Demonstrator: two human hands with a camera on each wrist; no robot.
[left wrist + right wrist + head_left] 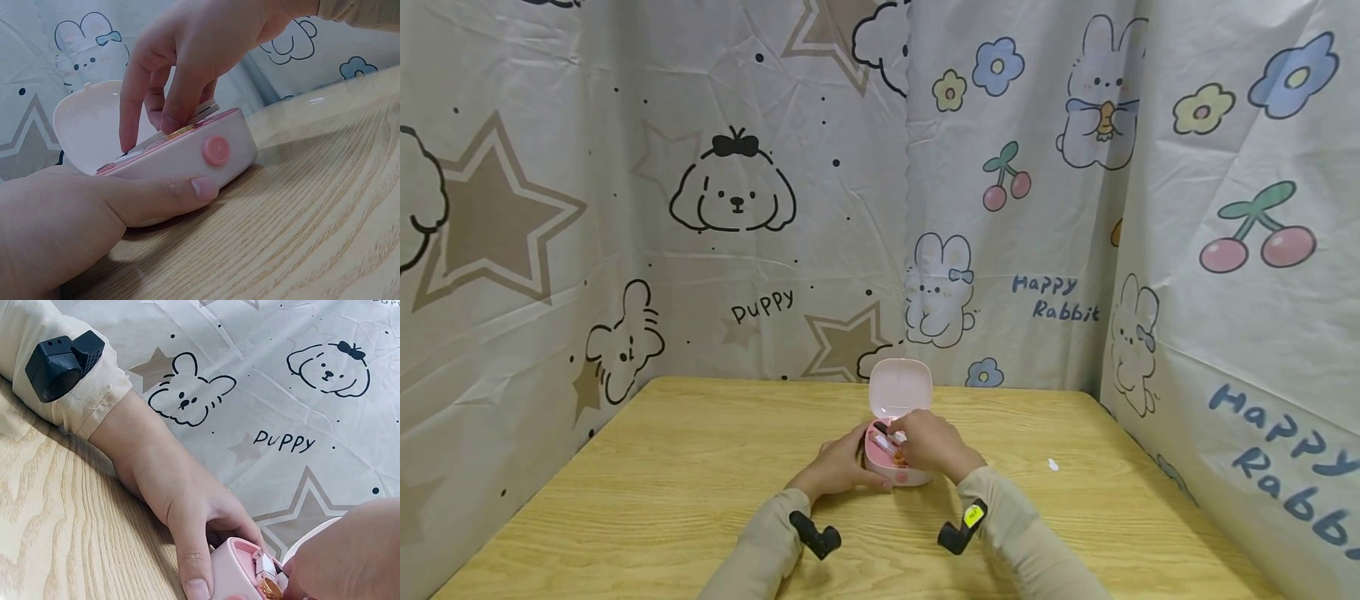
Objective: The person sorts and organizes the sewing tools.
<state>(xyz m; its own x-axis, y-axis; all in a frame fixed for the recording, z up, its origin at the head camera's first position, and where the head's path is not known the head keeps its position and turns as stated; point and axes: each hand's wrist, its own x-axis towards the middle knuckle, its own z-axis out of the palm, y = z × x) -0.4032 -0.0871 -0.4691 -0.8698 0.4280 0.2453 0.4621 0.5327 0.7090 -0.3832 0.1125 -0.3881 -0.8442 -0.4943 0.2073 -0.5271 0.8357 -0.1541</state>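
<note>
A small pink box (917,478) stands on the table with its pale lid (901,387) raised at the back. My left hand (837,465) grips the box at its left side, the thumb lying along the front near a round pink button (216,150). From the right, my right hand (938,443) reaches down into the box, its fingertips among the contents. Inside are a white-and-pink slim piece (883,443), a dark piece (880,427) and a gold-coloured band-like piece (270,589). Whether the right fingers pinch any of these is hidden.
A small white scrap (1052,464) lies on the wooden table (715,450) to the right. Printed curtains (737,275) enclose the back and sides. A black camera sits on each wrist.
</note>
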